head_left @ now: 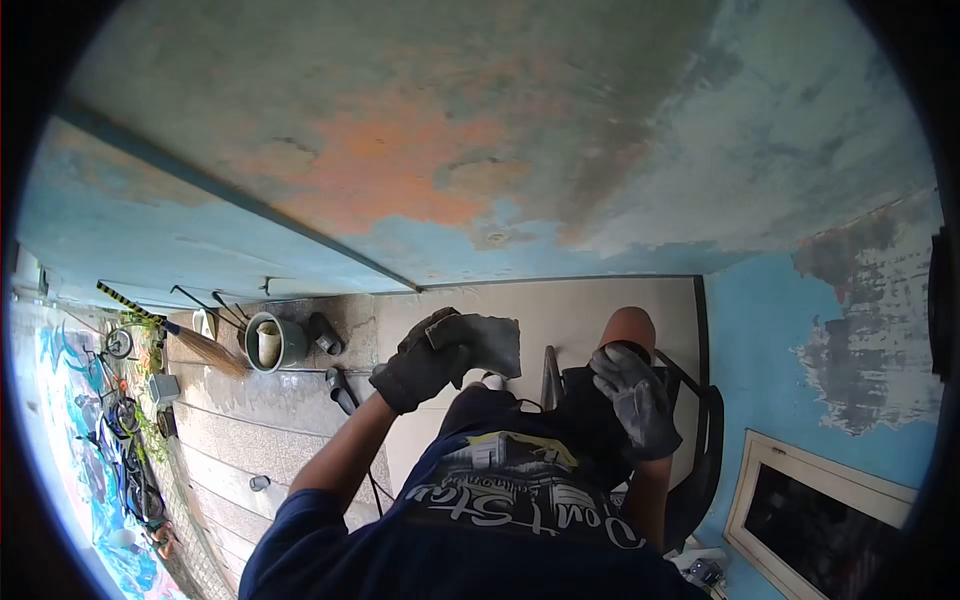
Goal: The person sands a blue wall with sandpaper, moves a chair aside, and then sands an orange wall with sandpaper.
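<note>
My left hand point(418, 368), in a dark work glove, grips a bent grey sheet point(488, 343) that looks like sandpaper. The sheet sticks out to the right of the fingers, in front of my body. On the other side my right hand point(637, 400), in a grey-black glove, has its fingers stretched out with nothing in them. It lies beside or on my leg, just below a rounded orange-brown shape point(629, 327) that looks like a bare knee. Ahead rises a wall point(380, 160) with patchy blue, grey and orange paint.
A bucket point(277, 343) stands at the left by the wall, with slippers point(325, 334) and a broom point(208, 349) near it. A black chair point(708, 440) is at my right. Farther right are a blue wall point(755, 340) and a framed window point(815, 515). Bicycles point(130, 450) stand far left.
</note>
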{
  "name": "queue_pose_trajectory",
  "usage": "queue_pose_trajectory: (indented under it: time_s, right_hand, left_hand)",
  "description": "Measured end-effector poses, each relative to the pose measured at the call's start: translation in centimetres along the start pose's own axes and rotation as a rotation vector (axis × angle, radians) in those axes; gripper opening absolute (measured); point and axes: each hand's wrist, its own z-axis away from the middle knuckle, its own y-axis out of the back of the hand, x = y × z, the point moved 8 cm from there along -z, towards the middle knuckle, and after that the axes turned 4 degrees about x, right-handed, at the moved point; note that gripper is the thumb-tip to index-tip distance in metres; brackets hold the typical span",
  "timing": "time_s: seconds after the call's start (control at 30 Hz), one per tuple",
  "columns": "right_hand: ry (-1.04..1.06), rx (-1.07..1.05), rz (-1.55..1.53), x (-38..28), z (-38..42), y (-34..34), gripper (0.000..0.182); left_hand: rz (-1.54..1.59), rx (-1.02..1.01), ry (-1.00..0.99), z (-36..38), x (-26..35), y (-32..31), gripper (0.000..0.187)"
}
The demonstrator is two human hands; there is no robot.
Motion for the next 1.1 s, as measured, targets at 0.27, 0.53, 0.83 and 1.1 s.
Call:
queue_pose_trajectory:
  time_s: [0.27,0.53,0.83,1.1]
  right_hand:
    - [-0.018,0.057,0.277,2.9,-2.5,-10.6,0.059]
    - [0.485,-0.114,1.355,1.7,0.0,-20.9,0.023]
    - [0.212,0.064,1.110,3.7,0.5,-18.8,0.019]
    - [-0.110,0.202,0.887,5.9,-2.0,-17.7,0.034]
  left_hand:
    - [0.158,0.170,-0.086,5.3,-0.7,4.1,0.042]
    - [0.254,0.081,-0.176,9.4,1.1,2.8,0.047]
    - [0.410,0.155,-0.022,11.2,-0.7,2.8,0.030]
    - [-0.050,0.230,-0.074,11.3,-1.3,5.2,0.022]
